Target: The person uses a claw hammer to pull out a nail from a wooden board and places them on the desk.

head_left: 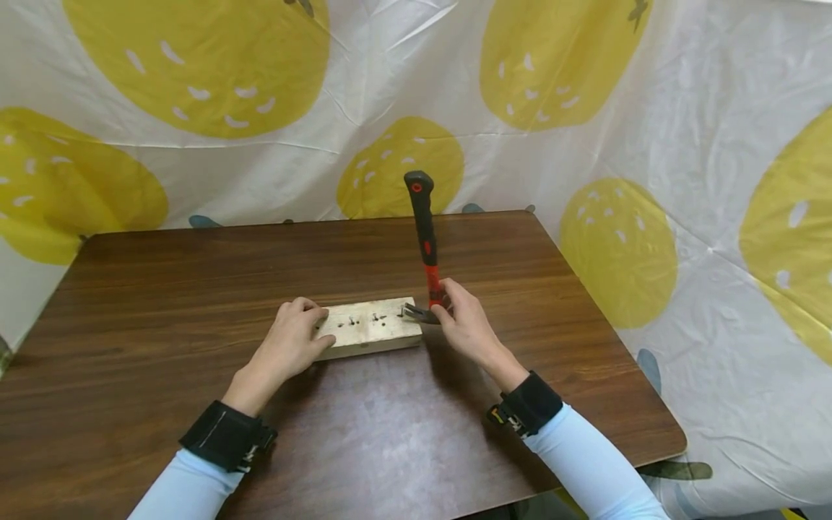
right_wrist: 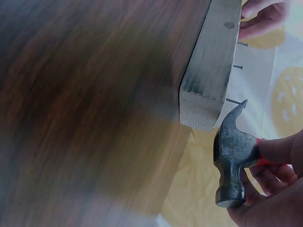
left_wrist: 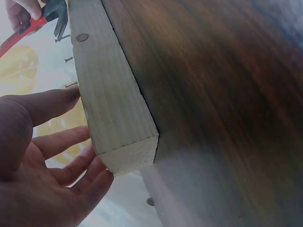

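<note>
A pale wooden block lies on the table with several nails standing up from its top face. My left hand holds the block's left end, thumb near one nail and fingers along the far edge and end. A claw hammer with a black and red handle stands handle-up at the block's right end. My right hand grips it low on the handle, close to the metal head. In the right wrist view the claw tip meets the head of the rightmost nail.
The block rests on a dark brown wooden table, whose right edge runs past my right forearm. A white cloth with yellow fruit prints hangs behind and to the right. Small holes dot the block's top.
</note>
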`<act>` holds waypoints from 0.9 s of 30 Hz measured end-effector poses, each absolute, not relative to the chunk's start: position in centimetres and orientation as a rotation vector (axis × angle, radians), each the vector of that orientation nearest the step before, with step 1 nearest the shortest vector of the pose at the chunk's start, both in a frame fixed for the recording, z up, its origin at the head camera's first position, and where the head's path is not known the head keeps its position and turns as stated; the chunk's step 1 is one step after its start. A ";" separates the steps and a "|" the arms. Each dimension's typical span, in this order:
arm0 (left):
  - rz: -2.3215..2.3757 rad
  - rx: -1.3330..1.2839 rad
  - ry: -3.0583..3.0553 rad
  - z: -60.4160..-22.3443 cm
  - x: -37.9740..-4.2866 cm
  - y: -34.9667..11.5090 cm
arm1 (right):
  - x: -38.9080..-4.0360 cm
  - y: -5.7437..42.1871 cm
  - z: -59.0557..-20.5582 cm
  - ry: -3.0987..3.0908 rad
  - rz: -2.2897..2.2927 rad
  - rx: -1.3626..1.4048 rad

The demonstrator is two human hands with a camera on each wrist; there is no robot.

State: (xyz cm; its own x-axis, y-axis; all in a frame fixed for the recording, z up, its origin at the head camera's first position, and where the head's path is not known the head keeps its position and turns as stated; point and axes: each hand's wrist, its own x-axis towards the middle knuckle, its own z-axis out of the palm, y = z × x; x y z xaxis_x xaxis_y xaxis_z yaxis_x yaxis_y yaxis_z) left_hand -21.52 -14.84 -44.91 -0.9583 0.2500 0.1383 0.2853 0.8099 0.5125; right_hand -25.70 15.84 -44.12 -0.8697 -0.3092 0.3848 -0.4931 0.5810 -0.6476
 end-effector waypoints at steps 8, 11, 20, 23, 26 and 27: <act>-0.798 -0.475 -2.906 -44.7 -21.6 -14.7 | -25.8 15.5 -44.3 -2.602 1.190 0.666; -0.795 -0.477 -2.909 -44.7 -21.6 -14.6 | -25.8 15.4 -44.3 -2.601 1.216 0.667; -0.784 -0.473 -2.915 -44.7 -21.6 -14.6 | -25.9 14.9 -44.4 -2.591 1.245 0.662; -0.778 -0.470 -2.918 -44.7 -21.6 -14.6 | -25.9 14.8 -44.4 -2.588 1.252 0.656; -0.769 -0.471 -2.919 -44.7 -21.6 -14.6 | -25.8 14.8 -44.3 -2.587 1.257 0.647; -0.766 -0.470 -2.921 -44.7 -21.6 -14.6 | -25.8 14.9 -44.3 -2.588 1.261 0.645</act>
State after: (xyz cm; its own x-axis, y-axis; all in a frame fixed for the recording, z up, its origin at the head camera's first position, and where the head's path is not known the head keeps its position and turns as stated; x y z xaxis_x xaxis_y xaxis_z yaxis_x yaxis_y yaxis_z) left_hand -21.65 -14.60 -44.74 -0.9492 0.2719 0.1584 0.3147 0.8275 0.4649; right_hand -25.76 14.87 -44.34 -0.8870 -0.2989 0.3519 -0.4614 0.5435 -0.7013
